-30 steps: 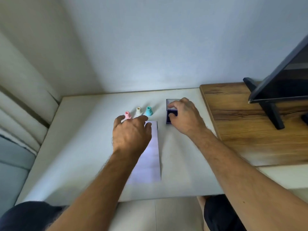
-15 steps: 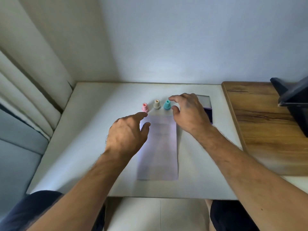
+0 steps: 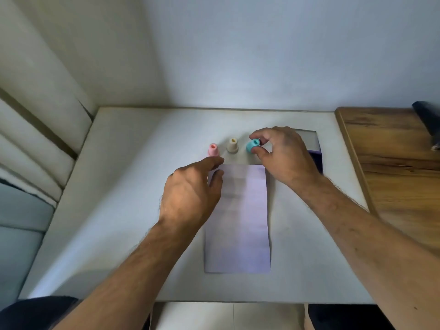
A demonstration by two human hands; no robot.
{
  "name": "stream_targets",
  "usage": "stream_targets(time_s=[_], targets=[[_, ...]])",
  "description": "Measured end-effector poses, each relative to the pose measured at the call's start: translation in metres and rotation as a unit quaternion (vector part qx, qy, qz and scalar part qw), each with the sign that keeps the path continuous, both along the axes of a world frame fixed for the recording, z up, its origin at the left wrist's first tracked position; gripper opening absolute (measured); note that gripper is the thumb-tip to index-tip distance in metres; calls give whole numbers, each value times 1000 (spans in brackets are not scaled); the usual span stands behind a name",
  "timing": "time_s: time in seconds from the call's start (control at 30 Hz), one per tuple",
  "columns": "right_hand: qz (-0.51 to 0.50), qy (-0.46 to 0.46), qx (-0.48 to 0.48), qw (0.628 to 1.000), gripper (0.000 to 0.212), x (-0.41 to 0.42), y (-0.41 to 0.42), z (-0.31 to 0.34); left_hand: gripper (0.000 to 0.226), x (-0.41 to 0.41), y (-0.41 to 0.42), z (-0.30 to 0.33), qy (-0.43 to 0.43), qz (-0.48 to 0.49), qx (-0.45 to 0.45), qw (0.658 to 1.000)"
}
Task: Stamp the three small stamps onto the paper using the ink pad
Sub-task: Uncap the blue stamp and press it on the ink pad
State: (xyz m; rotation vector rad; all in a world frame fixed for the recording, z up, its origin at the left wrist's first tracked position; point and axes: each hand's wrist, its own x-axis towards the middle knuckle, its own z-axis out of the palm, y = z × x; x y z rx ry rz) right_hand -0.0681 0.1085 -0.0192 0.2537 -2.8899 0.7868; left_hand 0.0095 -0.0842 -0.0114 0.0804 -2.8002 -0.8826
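Note:
Three small stamps stand in a row behind a pale lilac paper: a pink stamp, a beige stamp and a teal stamp. My right hand pinches the teal stamp between thumb and fingers and tilts it. Behind that hand lies the open ink pad, its grey lid up and its dark purple pad mostly hidden. My left hand rests on the paper's upper left corner, fingers apart, its index tip just below the pink stamp.
All of this sits on a white table against a wall. A wooden desk adjoins on the right, with a dark object at its far edge. Cushions lie to the left.
My right hand left the ink pad, moved left and closed on the teal stamp, which now tilts. My left hand slid forward onto the paper's corner. The view shifted left.

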Motion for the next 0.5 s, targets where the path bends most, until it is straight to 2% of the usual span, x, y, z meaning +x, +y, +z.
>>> stream_targets(time_s=[0.13,0.27,0.37,0.5], targets=[[-37,5,-117,992,23,17,-10,23,35,-6,-3,8,-8,-12,71,997],[-84,-81,-258,959,18,46,-25,40,60,-7,-3,20,-34,-59,196,978],[-98,-131,-350,922,14,65,-32,51,49,-4,-5,25,-55,-80,256,962],[-131,-194,-418,878,11,81,-34,58,36,-3,-10,29,-93,-119,356,922]])
